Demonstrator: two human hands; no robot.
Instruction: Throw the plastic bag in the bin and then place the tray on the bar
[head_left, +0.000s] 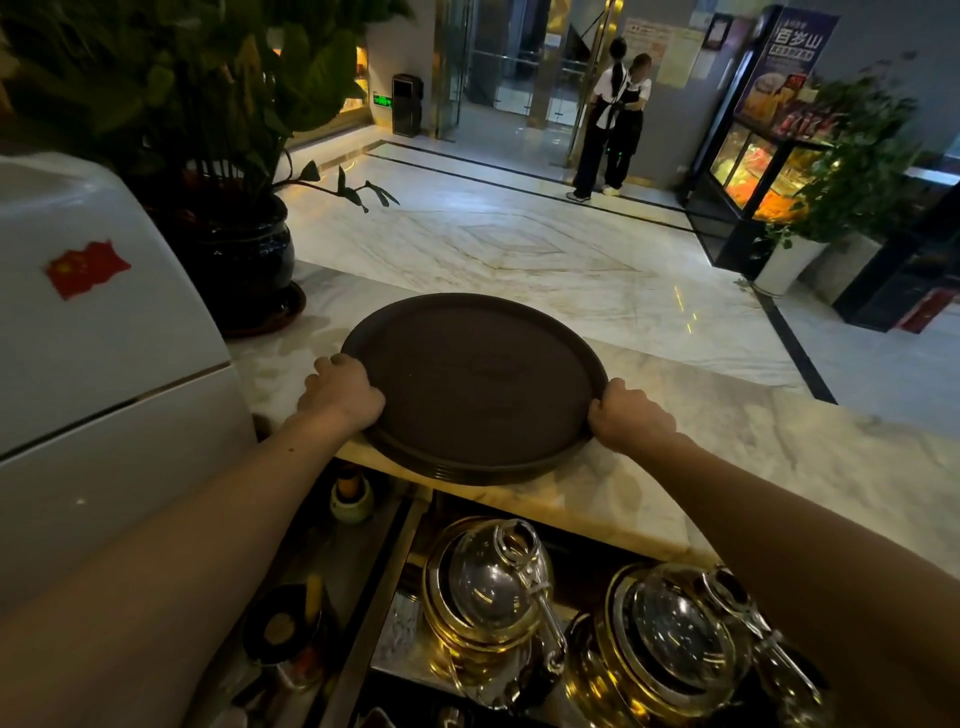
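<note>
A round dark brown tray (475, 387) lies flat on the marble bar (727, 457), its near edge at the bar's front lip, on top of what looks like a stack of similar trays. My left hand (340, 392) grips its left rim. My right hand (631, 415) grips its right rim. The tray's top is bare. No plastic bag is in view. A dark bin (407, 105) stands far off by the glass doors.
A white machine (98, 364) stands at the left of the bar, a potted plant (228, 171) behind it. Glass teapots (498, 587) sit on the shelf below. Two people (610, 119) stand by the far wall, beside a lit display fridge (753, 166).
</note>
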